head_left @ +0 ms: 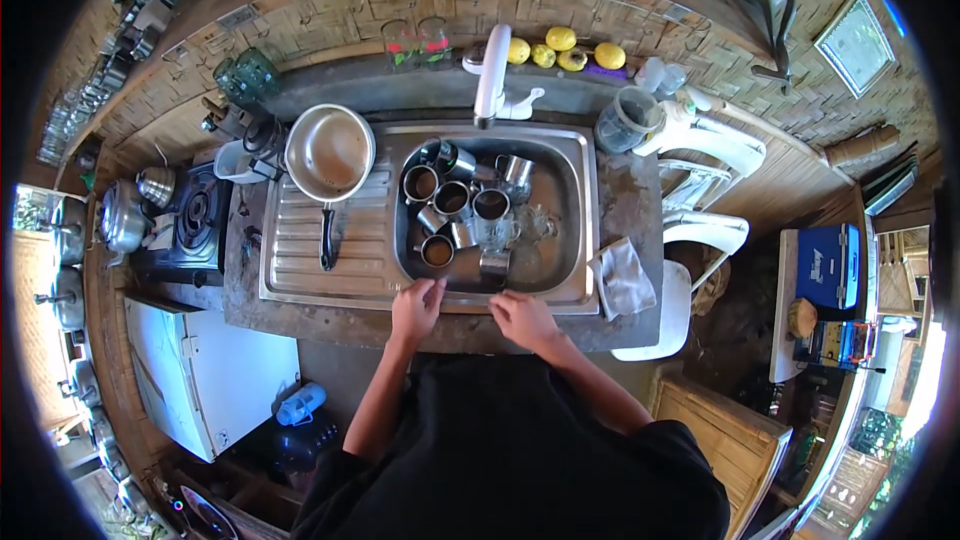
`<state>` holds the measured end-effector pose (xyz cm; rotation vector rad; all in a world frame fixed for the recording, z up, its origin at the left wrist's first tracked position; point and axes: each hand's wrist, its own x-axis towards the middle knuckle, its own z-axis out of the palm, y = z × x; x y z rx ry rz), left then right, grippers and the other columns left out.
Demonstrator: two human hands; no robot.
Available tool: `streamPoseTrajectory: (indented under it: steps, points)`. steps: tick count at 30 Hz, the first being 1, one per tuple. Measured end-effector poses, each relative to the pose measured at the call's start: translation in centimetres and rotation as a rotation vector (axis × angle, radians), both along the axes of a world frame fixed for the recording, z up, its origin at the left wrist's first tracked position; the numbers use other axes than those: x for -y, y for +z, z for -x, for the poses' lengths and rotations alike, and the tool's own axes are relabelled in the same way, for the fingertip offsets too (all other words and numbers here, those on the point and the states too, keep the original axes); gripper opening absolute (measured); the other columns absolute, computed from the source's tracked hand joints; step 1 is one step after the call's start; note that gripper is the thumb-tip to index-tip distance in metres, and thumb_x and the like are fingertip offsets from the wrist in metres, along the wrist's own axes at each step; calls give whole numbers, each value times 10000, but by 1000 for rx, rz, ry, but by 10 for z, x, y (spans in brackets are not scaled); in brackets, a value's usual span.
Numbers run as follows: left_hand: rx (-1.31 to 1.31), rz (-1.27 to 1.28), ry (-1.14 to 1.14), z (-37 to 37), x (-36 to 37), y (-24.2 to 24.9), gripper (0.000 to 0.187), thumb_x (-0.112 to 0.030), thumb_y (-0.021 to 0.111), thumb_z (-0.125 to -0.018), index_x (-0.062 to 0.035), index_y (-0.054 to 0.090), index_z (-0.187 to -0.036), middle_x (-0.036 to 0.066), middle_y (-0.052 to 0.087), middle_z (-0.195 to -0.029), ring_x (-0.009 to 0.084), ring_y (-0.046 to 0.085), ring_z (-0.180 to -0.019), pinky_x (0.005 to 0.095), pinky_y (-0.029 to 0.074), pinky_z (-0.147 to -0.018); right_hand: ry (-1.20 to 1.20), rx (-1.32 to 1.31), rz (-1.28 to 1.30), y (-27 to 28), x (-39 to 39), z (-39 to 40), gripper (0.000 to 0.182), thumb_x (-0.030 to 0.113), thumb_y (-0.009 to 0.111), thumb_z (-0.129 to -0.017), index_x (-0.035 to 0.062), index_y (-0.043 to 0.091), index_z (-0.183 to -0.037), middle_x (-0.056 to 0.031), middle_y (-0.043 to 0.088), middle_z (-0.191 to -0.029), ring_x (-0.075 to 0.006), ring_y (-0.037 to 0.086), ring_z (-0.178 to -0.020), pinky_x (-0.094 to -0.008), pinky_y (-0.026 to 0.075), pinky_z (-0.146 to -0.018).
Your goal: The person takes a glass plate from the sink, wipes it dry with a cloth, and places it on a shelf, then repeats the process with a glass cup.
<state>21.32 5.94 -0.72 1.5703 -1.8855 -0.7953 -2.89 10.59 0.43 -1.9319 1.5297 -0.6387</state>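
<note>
At the sink's front rim, my left hand [418, 310] has its fingers bent together near the basin's left front corner; what they hold, if anything, is hidden. My right hand [524, 320] is also curled at the rim, further right, its fingertips close to the basin edge. Inside the steel sink [588, 240] lie several metal mugs and cups, among them a mug [437, 251] with brown liquid and a tipped mug [494, 266] near the front. Clear glass cups [540, 225] sit right of them. A white faucet [492, 75] rises behind the basin.
A steel pan [331, 152] rests on the ribbed drainboard [290, 245]. A grey cloth [624, 280] lies right of the sink. Behind stand flowered glasses [433, 42], yellow fruits [561, 38] and a clear jar [629, 120]. A stove [197, 220] is at left, white chairs [700, 230] at right.
</note>
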Motion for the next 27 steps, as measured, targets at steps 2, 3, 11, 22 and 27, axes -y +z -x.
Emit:
streamPoseTrajectory:
  steps: [2, 3, 11, 22, 27]
  points:
    - [-10, 17, -20, -11, 14, -6, 294, -250, 667, -977, -27, 648, -787, 137, 632, -712, 351, 625, -622, 440, 462, -555, -84, 35, -1, 3, 22, -11, 122, 198, 664, -940, 92, 708, -980, -115, 708, -901, -347, 704, -742, -446, 563, -646]
    - [-22, 8, -30, -16, 21, -9, 294, -253, 668, -976, -28, 650, -789, 134, 633, -713, 349, 624, -618, 440, 462, -553, -161, 21, -16, 3, 32, -17, 119, 198, 670, -937, 97, 710, -986, -107, 707, -890, -339, 702, -734, -437, 557, -634]
    - [33, -104, -58, -29, 63, -7, 307, -309, 657, -984, -30, 710, -868, 128, 709, -764, 302, 691, -666, 402, 524, -594, -375, -42, 132, 10, 110, -63, 239, 151, 691, -891, 90, 650, -1118, -122, 677, -1017, -367, 679, -916, -483, 551, -771]
    - [-33, -66, -43, -47, 92, -24, 324, -338, 655, -978, -61, 696, -816, 148, 705, -751, 328, 700, -673, 427, 538, -596, -170, -388, 248, -10, 253, -100, 425, 13, 618, -854, 156, 689, -1248, -99, 527, -1342, -347, 600, -1131, -467, 535, -935]
    - [-24, -53, -52, -51, 90, -17, 336, -343, 645, -981, -70, 679, -788, 117, 701, -727, 310, 694, -652, 431, 538, -574, -71, -423, 146, -22, 278, -87, 271, -8, 636, -833, 121, 702, -1062, -108, 581, -1149, -327, 631, -1064, -441, 555, -866]
